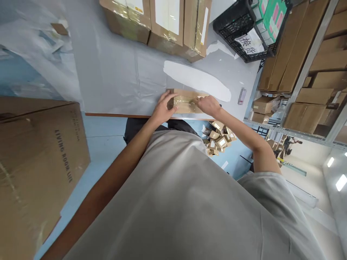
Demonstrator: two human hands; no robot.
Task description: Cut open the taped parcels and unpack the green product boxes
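Table (116, 77), grey-covered. Row of taped cartons (162, 21), far side. Crate (233, 30), black, far right. Small carton (185, 104), taped, at near edge. Left hand (162, 108) clasping its left end; right hand (209, 105) curled on top, pinch unclear.

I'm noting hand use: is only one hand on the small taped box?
No, the left hand and the right hand both touch the small taped box.
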